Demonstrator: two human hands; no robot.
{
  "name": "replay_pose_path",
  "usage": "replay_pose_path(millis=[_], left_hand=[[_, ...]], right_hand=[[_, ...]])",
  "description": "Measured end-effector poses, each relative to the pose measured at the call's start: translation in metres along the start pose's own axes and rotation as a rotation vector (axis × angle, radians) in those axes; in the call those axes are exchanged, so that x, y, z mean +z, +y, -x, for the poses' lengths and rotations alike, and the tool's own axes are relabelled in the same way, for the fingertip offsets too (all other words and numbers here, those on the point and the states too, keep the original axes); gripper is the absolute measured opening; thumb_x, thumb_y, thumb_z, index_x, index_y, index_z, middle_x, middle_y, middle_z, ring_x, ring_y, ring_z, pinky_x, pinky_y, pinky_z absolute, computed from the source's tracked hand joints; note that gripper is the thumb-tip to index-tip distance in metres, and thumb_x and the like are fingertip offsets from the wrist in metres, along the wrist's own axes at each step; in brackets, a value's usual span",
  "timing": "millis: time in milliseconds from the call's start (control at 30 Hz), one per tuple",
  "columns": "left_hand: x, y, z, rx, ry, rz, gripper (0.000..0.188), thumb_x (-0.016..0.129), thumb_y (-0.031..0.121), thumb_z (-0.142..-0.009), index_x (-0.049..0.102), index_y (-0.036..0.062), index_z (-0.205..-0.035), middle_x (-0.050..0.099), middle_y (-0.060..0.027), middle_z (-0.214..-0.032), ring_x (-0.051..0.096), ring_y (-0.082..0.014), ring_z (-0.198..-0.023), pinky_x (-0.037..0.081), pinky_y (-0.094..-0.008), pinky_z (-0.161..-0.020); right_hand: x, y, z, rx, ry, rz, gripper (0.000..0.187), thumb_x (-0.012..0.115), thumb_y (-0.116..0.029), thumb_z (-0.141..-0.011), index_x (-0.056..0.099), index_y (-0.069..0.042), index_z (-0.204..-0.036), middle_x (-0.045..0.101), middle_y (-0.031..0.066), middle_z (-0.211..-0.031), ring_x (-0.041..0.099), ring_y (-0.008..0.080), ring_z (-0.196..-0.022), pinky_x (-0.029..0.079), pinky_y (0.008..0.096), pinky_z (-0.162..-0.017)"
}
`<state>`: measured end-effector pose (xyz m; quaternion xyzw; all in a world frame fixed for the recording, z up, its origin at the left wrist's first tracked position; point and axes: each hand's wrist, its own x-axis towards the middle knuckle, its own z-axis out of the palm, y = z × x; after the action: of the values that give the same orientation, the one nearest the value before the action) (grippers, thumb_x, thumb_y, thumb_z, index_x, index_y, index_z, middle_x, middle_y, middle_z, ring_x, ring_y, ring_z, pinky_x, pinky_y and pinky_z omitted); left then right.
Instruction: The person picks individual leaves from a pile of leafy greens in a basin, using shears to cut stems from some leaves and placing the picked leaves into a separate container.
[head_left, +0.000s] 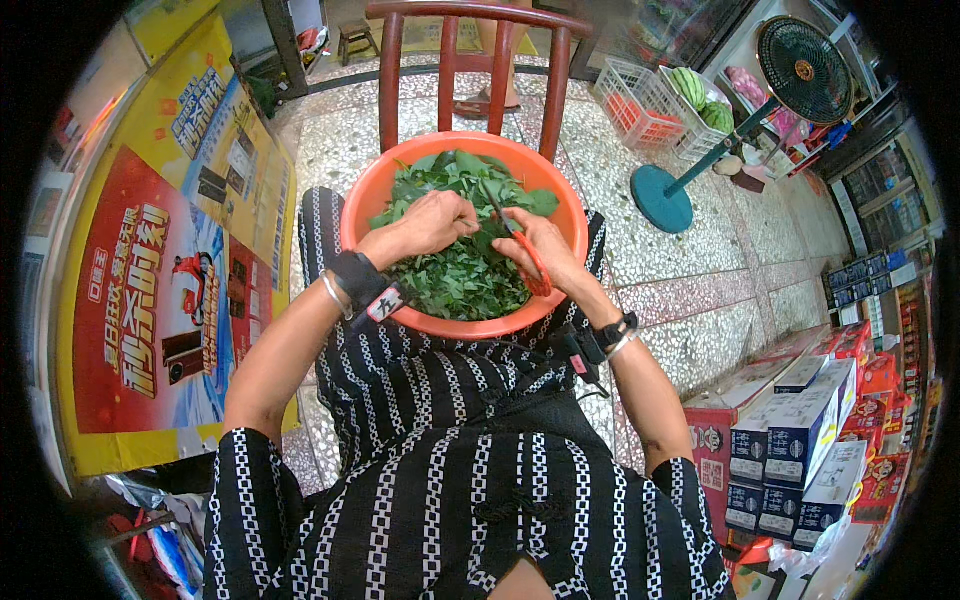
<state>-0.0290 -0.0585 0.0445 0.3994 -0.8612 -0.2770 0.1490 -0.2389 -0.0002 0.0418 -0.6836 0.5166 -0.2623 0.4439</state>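
An orange basin (pixel 354 205) rests at my lap, holding green leaves (pixel 465 285). Whole, larger leaves lie toward its far side, while finely cut pieces cover the near part. My right hand (pixel 545 248) grips a pair of scissors (pixel 533 262) by the red-orange handles, its dark blades pointing up and away over the leaves. Over the middle of the basin, my left hand (pixel 437 221) is closed in a pinch, just left of the blades. Whatever its fingers hold is hidden.
A red wooden chair (pixel 450 62) stands beyond the basin, a person's leg behind it. To the right are a green standing fan (pixel 662 198), white crates (pixel 640 105), watermelons (pixel 690 88) and stacked cartons (pixel 790 440). A yellow-edged poster panel (pixel 160 300) is close on the left.
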Motion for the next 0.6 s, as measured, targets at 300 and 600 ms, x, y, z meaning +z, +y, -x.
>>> replay_pose_path(millis=[300,600], left_hand=[[0.011,-0.018,0.019,-0.067,-0.118,0.243,0.006,0.058,0.004,-0.084,0.061,-0.0011,-0.085,0.063,-0.0070,-0.068,0.062,-0.0151,-0.066,0.048,-0.0297,-0.062],[0.088,-0.056,0.056,-0.299,0.071,0.546,0.015,0.060,0.011,-0.085,0.060,0.0015,-0.097,0.066,-0.0115,-0.081,0.064,-0.0243,-0.079,0.050,-0.0334,-0.071]], right_hand=[[0.017,0.007,-0.022,-0.005,-0.090,-0.085,0.013,0.060,-0.014,-0.087,0.058,-0.003,-0.082,0.050,-0.0034,-0.056,0.048,0.0054,-0.044,0.038,0.0216,-0.042],[0.054,0.066,-0.010,0.213,0.038,-0.556,0.010,0.060,-0.013,-0.087,0.057,-0.004,-0.084,0.048,-0.0030,-0.058,0.047,0.0073,-0.046,0.040,0.0222,-0.046]])
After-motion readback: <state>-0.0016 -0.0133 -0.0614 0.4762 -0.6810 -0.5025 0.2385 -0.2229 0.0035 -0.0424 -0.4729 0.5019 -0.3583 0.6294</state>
